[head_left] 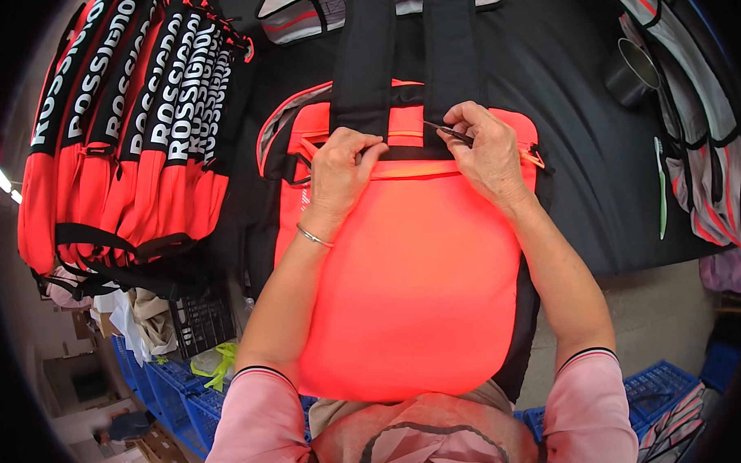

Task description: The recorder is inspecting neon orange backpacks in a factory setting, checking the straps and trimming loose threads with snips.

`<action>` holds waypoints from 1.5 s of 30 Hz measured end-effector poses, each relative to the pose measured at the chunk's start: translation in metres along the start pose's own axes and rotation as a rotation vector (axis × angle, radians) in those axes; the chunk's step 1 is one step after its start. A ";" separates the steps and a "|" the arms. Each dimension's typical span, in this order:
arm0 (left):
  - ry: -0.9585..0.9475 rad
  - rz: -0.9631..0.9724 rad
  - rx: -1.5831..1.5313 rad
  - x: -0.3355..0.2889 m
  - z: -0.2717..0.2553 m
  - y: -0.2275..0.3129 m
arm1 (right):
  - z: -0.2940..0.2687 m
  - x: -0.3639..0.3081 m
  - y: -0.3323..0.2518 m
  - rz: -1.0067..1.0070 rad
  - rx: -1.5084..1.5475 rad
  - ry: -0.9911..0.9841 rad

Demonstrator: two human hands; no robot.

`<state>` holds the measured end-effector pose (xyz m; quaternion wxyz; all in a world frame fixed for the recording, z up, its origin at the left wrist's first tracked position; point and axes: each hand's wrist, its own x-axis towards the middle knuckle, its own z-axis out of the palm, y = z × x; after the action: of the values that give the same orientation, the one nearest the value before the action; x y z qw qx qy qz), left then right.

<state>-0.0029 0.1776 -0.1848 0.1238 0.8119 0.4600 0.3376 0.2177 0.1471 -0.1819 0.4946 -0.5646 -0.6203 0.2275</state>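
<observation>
A bright coral-red and black backpack [405, 279] lies in front of me, its lower end toward my body. Two wide black shoulder straps [363, 60] stretch away from its top. My left hand [341, 169] rests at the pack's upper edge, left of the middle. Its thumb and fingertips are pinched together; whatever is between them is hidden. In my right hand [486, 150] is a slim dark pointed tool [453, 134], gripped between thumb and fingers. The tool's tip points left, toward the base of the right strap. Orange zipper pulls hang at the pack's sides.
Several red and black bags [131, 150] stand packed together at the left. Grey panels with red trim [692, 98] lie along the right, near a dark metal cup [633, 74] and a green-handled toothbrush [661, 189]. Blue crates [180, 393] sit below the black-covered table [581, 183].
</observation>
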 end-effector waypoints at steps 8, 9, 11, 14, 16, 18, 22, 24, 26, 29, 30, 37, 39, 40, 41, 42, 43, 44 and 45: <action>0.157 -0.004 0.011 -0.011 0.006 -0.005 | 0.012 0.004 -0.034 0.020 -0.333 -0.246; 0.155 -0.020 -0.004 -0.010 0.006 -0.005 | 0.015 0.009 -0.042 0.062 -0.355 -0.285; 0.160 -0.043 -0.021 -0.010 0.007 -0.008 | 0.024 0.011 -0.036 -0.046 -0.458 -0.290; 0.143 -0.081 -0.042 -0.010 0.008 -0.011 | 0.034 0.012 -0.025 -0.235 -0.569 -0.300; 0.142 -0.082 -0.062 -0.010 0.007 -0.014 | 0.039 0.013 -0.023 -0.312 -0.583 -0.310; 0.137 -0.096 -0.060 -0.010 0.006 -0.013 | 0.042 0.014 -0.022 -0.390 -0.538 -0.288; 0.122 -0.120 -0.066 -0.010 0.006 -0.014 | 0.048 0.020 -0.019 -0.428 -0.509 -0.315; 0.123 -0.129 -0.069 -0.009 0.006 -0.012 | 0.051 0.022 -0.018 -0.428 -0.552 -0.347; 0.123 -0.137 -0.074 -0.008 0.007 -0.012 | 0.052 0.024 -0.016 -0.427 -0.575 -0.349; 0.123 -0.129 -0.056 -0.008 0.005 -0.012 | 0.052 0.025 -0.020 -0.404 -0.600 -0.372; 0.139 -0.129 -0.071 -0.007 0.005 -0.011 | 0.051 0.026 -0.022 -0.380 -0.610 -0.391; 0.029 0.573 -0.239 -0.043 -0.013 0.026 | 0.005 0.036 -0.040 0.143 -0.109 -0.045; -0.188 0.623 -0.541 -0.068 -0.014 0.047 | -0.014 0.036 -0.037 0.088 -0.109 0.189; -0.179 0.628 -0.530 -0.067 -0.017 0.045 | -0.015 0.034 -0.040 0.074 -0.104 0.189; -0.047 0.501 -0.597 -0.068 -0.022 0.042 | -0.017 0.028 -0.044 0.097 -0.013 0.146; 0.082 0.370 -0.660 -0.070 -0.028 0.037 | -0.016 0.022 -0.046 0.124 0.079 0.099; 0.197 0.237 -0.503 -0.052 -0.041 0.038 | -0.010 0.014 -0.038 0.062 0.101 0.094; 0.304 0.096 -0.337 -0.025 -0.056 0.036 | -0.007 0.009 -0.041 0.150 0.112 -0.034; 0.344 0.029 -0.255 -0.008 -0.062 0.026 | -0.001 0.003 -0.034 0.016 -0.002 -0.046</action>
<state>-0.0291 0.1498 -0.1291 0.1402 0.7267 0.4162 0.5283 0.2031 0.1404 -0.1519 0.4779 -0.5647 -0.6273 0.2434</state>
